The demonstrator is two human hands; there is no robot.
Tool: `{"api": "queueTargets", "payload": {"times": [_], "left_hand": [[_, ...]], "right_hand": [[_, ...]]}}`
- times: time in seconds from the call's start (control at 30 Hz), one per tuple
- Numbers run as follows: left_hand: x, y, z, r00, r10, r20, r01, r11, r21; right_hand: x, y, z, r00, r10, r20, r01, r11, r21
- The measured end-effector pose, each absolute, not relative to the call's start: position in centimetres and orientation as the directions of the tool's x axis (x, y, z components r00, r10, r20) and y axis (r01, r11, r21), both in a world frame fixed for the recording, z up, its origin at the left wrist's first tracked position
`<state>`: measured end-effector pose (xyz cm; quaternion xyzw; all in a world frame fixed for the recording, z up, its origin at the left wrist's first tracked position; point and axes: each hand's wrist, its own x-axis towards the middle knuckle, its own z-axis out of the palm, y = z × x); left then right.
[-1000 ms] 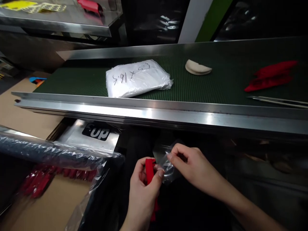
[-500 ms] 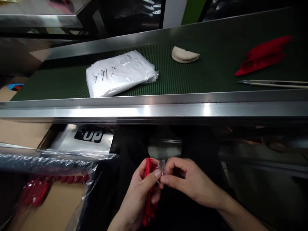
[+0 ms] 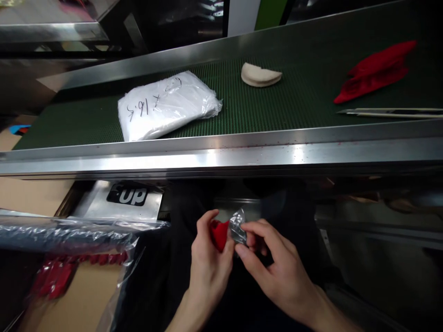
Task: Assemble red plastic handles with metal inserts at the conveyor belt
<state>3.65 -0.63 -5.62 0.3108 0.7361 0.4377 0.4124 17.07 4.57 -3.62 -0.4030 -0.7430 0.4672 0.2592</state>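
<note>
Low in front of the conveyor, my left hand (image 3: 211, 251) is closed round a red item (image 3: 219, 234), mostly hidden by the fingers, so its kind does not show. Beside it on the right, a small clear plastic bag (image 3: 237, 226) stands up between my two hands. My right hand (image 3: 273, 258) pinches the bag's right side between thumb and fingers. The bag touches the red item's right edge; whether the item is partly inside it I cannot tell.
Across the front runs a green conveyor belt (image 3: 294, 106) with a metal rim. On it lie a white plastic-wrapped pack (image 3: 166, 106), a half-round cream pad (image 3: 260, 75), a red piece (image 3: 375, 71) and tweezers (image 3: 391, 112). A plastic-lined carton (image 3: 90, 286) holding red packed items stands left.
The red item has turned from upright and edge-on to lying mostly inside my left hand. The clear bag now stands up more openly, and my right hand has shifted slightly onto its side.
</note>
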Motion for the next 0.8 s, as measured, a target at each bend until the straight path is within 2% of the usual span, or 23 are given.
{"api": "queueTargets", "payload": {"times": [0.1,0.2,0.27,0.37,0.43,0.53,0.67,0.8], "left_hand": [[3.6,-1.7,-5.9,-0.313,0.914,-0.257,0.275,0.346,0.897],[3.7,-2.3,-6.3,-0.263,0.944,-0.2,0.377,0.291,0.879],[3.8,-2.4,-6.7,-0.26,0.946,-0.195,0.404,0.29,0.867],[3.5,-2.0,-7.5,-0.296,0.928,-0.225,0.39,0.333,0.858],[2.9,-1.5,-8.2,-0.337,0.896,-0.289,0.318,0.397,0.861],[1.9,-0.6,-9.1,-0.393,0.829,-0.397,0.142,0.481,0.865],[1.4,0.3,-9.3,-0.387,0.77,-0.507,-0.092,0.515,0.852],[1.9,0.4,-8.1,-0.344,0.738,-0.581,-0.258,0.521,0.814]], "right_hand": [[17.2,5.4,-2.4,-0.662,0.741,-0.115,0.388,0.207,-0.898],[17.4,5.9,-2.0,-0.685,0.7,-0.203,0.428,0.161,-0.889],[17.9,6.0,-2.1,-0.702,0.695,-0.154,0.412,0.22,-0.884],[19.4,5.8,-1.8,-0.594,0.801,0.079,0.407,0.384,-0.829],[20.7,5.4,-1.4,-0.413,0.887,0.205,0.521,0.415,-0.746],[22.3,4.5,-0.8,-0.29,0.928,0.232,0.654,0.37,-0.66],[22.8,3.0,-1.0,-0.403,0.873,0.275,0.684,0.487,-0.543],[22.7,2.6,-1.7,-0.538,0.752,0.382,0.623,0.659,-0.421]]}}
